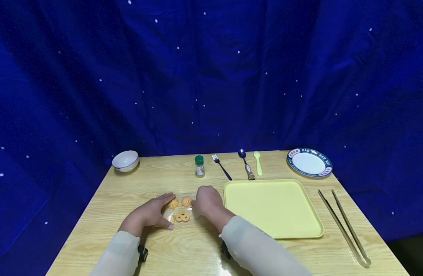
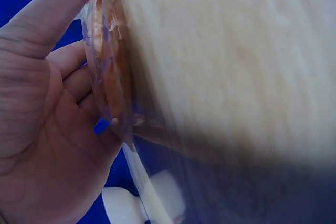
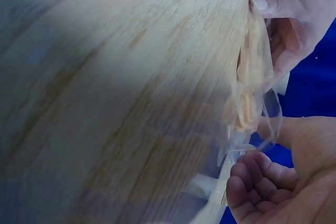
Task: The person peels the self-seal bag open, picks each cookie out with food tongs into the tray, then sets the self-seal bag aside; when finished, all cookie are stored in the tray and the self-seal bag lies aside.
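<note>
A: Where's the bag?
B: The clear plastic bag (image 1: 178, 210) is L of the surface's (image 1: 101, 218) centre, just off the tray's (image 1: 273, 207) L edge, btwn both hands.
A: Contents?
B: Cookies (image 1: 186, 201): 2 swirled ones twd the far edge, a pretzel-shaped one (image 1: 182, 217) nearer the person, plus a bit of another by the L thumb, mostly hidden.
A: L hand?
B: L hand (image 1: 151, 212) is spread, fingers & thumb apart, touching the bag's L end.
A: & R?
B: R hand (image 1: 208, 203) is at the bag's R end, fingers curled in, thumb by the plastic. Can't tell if it's actually pinching the film.
A: Rest of the surface?
B: White bowl (image 1: 125, 161) in the far L corner. Along the far edge, L to R: green-capped jar (image 1: 199, 171), fork (image 1: 223, 169), dark spoon (image 1: 247, 166), pale yellow spoon (image 1: 258, 165). Blue-rimmed plate (image 1: 309, 162), far R corner. Metal tongs (image 1: 337, 221) nr the R edge, bend twd the person, tips twd the plate.
A: Tray pos.?
B: R of centre, pale yellow, lying flat.
A: Backdrop?
B: Blue curtain (image 1: 211, 84) w/ white specks, behind the far edge.
</note>
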`<state>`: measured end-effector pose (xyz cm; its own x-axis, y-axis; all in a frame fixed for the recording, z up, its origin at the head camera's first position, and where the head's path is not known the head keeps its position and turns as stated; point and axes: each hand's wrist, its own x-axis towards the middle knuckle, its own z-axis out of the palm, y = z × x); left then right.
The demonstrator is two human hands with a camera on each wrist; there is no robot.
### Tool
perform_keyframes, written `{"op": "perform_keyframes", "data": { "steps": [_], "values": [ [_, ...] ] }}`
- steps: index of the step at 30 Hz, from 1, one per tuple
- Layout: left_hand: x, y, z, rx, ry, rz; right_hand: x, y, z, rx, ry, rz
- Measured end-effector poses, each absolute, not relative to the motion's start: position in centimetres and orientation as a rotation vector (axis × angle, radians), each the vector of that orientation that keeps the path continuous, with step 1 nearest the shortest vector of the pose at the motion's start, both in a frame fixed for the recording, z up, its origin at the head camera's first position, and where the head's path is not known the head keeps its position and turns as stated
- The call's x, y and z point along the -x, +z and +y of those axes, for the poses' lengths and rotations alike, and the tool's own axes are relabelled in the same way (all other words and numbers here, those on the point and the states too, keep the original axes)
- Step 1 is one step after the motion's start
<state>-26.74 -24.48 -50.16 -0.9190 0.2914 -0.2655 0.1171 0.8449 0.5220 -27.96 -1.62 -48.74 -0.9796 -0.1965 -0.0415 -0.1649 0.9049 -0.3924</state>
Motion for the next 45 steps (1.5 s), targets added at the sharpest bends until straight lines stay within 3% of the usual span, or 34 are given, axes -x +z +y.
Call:
{"op": "perform_keyframes", "data": {
  "steps": [11, 23, 45],
  "values": [
    [26.9, -50.2, -24.3, -0.332, 0.729, 2.692, 28.5, -49.7, -1.7, 0.228, -0.453, 3.016],
    [26.6, -50.1, -24.3, -0.346, 0.749, 2.693, 29.2, -50.3, -0.5, 0.133, -0.700, 2.944],
    [26.6, -49.9, -24.4, -0.347, 0.726, 2.682, 29.3, -50.2, 0.0, 0.097, -0.762, 2.924]
  ]
}}
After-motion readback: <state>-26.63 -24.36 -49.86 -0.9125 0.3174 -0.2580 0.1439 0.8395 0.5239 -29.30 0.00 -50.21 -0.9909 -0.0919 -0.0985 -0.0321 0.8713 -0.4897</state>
